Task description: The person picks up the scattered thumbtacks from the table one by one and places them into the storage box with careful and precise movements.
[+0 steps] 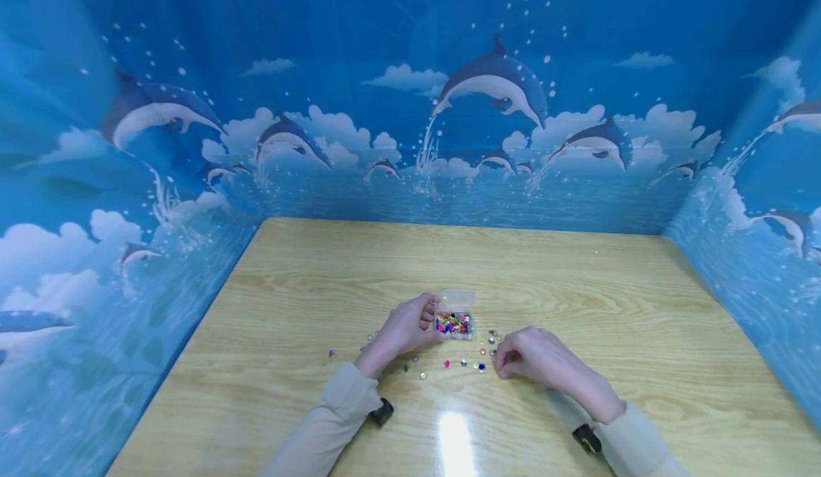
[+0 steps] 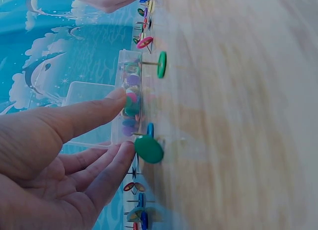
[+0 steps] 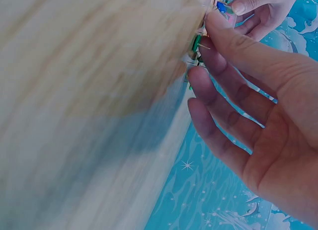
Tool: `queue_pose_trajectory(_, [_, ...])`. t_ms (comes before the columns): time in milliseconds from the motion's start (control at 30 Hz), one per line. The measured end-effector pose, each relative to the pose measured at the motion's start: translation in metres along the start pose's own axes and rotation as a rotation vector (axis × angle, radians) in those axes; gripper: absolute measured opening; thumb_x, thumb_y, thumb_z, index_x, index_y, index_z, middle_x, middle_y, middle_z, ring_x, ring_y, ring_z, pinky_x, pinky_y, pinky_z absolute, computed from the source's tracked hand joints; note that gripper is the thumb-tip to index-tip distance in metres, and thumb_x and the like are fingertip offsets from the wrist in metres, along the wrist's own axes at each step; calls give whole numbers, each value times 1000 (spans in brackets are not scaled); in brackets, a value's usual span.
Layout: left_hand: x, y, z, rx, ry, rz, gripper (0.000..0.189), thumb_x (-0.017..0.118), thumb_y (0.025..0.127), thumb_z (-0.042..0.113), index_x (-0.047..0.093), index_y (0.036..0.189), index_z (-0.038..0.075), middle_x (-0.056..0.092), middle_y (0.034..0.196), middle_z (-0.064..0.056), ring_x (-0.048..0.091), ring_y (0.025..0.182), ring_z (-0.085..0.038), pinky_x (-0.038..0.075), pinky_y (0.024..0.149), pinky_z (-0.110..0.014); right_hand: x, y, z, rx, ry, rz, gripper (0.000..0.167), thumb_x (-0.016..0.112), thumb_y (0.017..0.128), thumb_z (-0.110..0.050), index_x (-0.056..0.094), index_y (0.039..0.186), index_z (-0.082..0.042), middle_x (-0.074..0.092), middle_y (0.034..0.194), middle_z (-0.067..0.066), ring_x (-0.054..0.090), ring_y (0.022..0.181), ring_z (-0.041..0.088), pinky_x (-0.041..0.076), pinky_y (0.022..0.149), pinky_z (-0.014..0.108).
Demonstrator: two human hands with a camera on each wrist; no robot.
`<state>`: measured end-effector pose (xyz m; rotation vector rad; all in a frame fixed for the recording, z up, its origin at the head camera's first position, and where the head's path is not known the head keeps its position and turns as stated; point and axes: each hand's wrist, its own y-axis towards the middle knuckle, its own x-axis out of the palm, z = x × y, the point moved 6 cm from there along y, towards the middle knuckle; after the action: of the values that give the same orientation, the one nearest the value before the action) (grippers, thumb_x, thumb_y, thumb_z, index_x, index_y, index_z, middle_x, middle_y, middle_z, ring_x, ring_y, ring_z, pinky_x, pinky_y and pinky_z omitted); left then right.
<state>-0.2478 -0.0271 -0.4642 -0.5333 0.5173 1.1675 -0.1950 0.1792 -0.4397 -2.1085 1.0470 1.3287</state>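
Observation:
A small clear plastic box full of colourful thumbtacks stands on the table, its clear lid raised at the back. My left hand holds the box at its left side, the thumb on the front wall and the fingers behind. To the right of the box, my right hand reaches down to loose tacks on the tabletop. In the right wrist view a green thumbtack shows beside the index fingertip; thumb and index finger stand apart, and no tack is plainly pinched.
Loose tacks lie scattered in front of the box and to both sides, among them a pink tack, a blue tack and a purple tack. Dolphin-printed blue cloth walls off the wooden table at the back and sides.

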Motion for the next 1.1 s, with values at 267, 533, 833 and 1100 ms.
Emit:
queue_pose_trajectory(267, [-2, -2, 1, 6, -10, -4, 71, 87, 77, 13, 54, 139, 7, 66, 120, -9, 66, 106, -25, 58, 96, -36, -10, 15, 0, 27, -79, 144, 13, 84, 80, -17, 73, 80, -23, 69, 75, -14, 57, 64, -5, 50, 57, 14])
queue_pose_trajectory(533, [-2, -2, 0, 15, -16, -6, 71, 87, 78, 13, 54, 140, 7, 66, 121, -10, 66, 106, -25, 58, 95, -36, -18, 42, -10, 67, -101, 223, 12, 82, 83, -14, 72, 81, -20, 69, 75, -11, 54, 60, -2, 48, 51, 15])
queue_pose_trajectory(833, [-1, -2, 1, 31, -9, -12, 71, 86, 78, 13, 54, 140, 7, 67, 122, -11, 67, 105, -26, 59, 94, -36, -16, 58, -13, 137, -84, 264, 5, 81, 85, -17, 76, 86, -18, 70, 76, -8, 53, 58, -1, 46, 49, 17])
queue_pose_trajectory(1100, [-2, -2, 2, 34, -17, -1, 70, 87, 77, 13, 55, 139, 8, 68, 121, -11, 68, 105, -26, 59, 93, -36, -20, 37, -6, 154, -85, 246, 7, 80, 86, -16, 78, 93, -17, 73, 85, -6, 57, 64, 0, 50, 55, 18])
